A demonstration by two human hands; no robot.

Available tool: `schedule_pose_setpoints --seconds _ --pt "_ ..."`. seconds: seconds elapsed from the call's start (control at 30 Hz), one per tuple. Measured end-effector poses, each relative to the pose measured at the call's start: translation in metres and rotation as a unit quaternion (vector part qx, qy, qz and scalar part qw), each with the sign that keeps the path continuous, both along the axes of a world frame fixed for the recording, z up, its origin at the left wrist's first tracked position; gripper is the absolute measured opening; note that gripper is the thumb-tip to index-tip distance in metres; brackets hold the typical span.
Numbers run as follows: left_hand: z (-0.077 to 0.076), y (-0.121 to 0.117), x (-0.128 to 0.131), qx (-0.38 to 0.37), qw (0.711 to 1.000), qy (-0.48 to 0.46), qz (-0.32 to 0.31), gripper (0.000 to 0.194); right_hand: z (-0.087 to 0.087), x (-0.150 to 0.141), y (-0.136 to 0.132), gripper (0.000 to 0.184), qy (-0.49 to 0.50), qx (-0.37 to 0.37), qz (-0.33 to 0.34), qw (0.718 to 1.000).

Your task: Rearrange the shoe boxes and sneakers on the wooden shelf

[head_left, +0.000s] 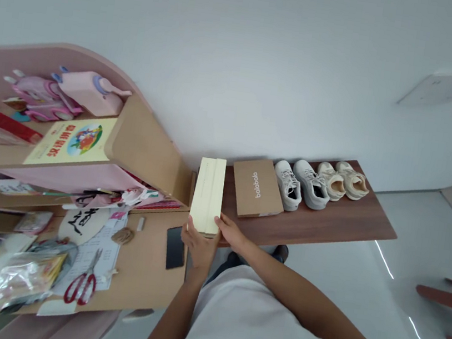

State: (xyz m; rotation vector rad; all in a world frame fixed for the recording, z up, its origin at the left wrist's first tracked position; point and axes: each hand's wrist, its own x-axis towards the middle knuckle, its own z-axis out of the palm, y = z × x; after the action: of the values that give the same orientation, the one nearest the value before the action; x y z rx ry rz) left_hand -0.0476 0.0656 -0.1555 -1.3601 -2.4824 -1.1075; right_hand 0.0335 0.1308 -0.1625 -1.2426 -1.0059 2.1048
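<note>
A long pale-yellow cardboard box (208, 195) with a lengthwise seam and small print lies at the left end of a dark wooden bench. My left hand (200, 247) grips its near left corner, and my right hand (233, 232) holds the near right corner. Fingers under the box are hidden. To its right is a brown shoebox (256, 188) marked "balabala". Farther right stand a pair of grey-white lace-up sneakers (311, 186) and a pair of cream shoes (350, 181), side by side.
The wooden bench (353, 221) runs along a white wall. At left, a desk (140, 269) carries a black phone (175, 248), red-handled scissors (83, 284), papers and plastic packets. Above it, a shelf (149, 147) holds pink toys and a yellow book (74, 140). Brown furniture legs (447, 299) stand at right.
</note>
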Motion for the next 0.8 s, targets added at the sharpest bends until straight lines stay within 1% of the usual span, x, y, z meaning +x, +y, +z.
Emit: schedule_pose_setpoints --seconds 0.1,0.2,0.27,0.33,0.4,0.5,0.57,0.6,0.63,0.67,0.7,0.73,0.77,0.8 --pt "-0.003 -0.021 0.012 -0.015 0.996 -0.010 -0.082 0.092 0.003 0.017 0.004 0.044 -0.003 -0.059 -0.001 0.998" --pt "-0.006 -0.038 0.019 -0.032 0.989 -0.040 -0.137 0.080 -0.004 0.029 0.009 0.035 -0.010 -0.090 -0.001 0.996" --pt "-0.010 -0.041 0.023 -0.052 0.985 -0.054 -0.156 0.078 -0.013 0.030 0.010 0.029 -0.030 -0.102 -0.020 0.994" --pt "-0.016 -0.039 0.027 -0.089 0.978 -0.066 -0.175 0.077 -0.022 0.026 0.010 0.024 -0.068 -0.108 -0.050 0.991" --pt "-0.024 -0.036 0.029 -0.134 0.969 -0.080 -0.192 0.074 -0.032 0.023 0.006 0.019 -0.106 -0.108 -0.062 0.987" --pt "-0.035 -0.032 0.030 -0.187 0.955 -0.099 -0.207 0.068 -0.045 0.028 -0.002 0.018 -0.117 -0.091 -0.039 0.988" --pt "-0.040 -0.032 0.029 -0.203 0.949 -0.114 -0.211 0.065 -0.050 0.046 -0.003 0.018 -0.135 -0.047 -0.038 0.989" --pt "-0.042 -0.030 0.029 -0.205 0.947 -0.124 -0.213 0.064 -0.051 0.059 -0.002 0.020 -0.157 -0.005 -0.049 0.986" --pt "-0.044 -0.027 0.029 -0.202 0.945 -0.137 -0.217 0.063 -0.051 0.074 0.002 0.022 -0.190 0.045 -0.074 0.978" --pt "-0.045 -0.022 0.030 -0.194 0.943 -0.154 -0.223 0.063 -0.050 0.091 0.008 0.026 -0.228 0.103 -0.107 0.962" --pt "-0.046 -0.013 0.032 -0.184 0.939 -0.178 -0.232 0.062 -0.049 0.108 0.016 0.032 -0.276 0.154 -0.157 0.936" --pt "-0.047 -0.001 0.035 -0.174 0.932 -0.210 -0.240 0.062 -0.048 0.125 0.025 0.038 -0.334 0.181 -0.219 0.899" --pt "-0.048 0.014 0.039 -0.165 0.922 -0.250 -0.246 0.061 -0.046 0.139 0.036 0.043 -0.386 0.187 -0.274 0.861" --pt "-0.050 0.032 0.044 -0.164 0.910 -0.298 -0.237 0.062 -0.044 0.150 0.047 0.047 -0.416 0.180 -0.298 0.840"
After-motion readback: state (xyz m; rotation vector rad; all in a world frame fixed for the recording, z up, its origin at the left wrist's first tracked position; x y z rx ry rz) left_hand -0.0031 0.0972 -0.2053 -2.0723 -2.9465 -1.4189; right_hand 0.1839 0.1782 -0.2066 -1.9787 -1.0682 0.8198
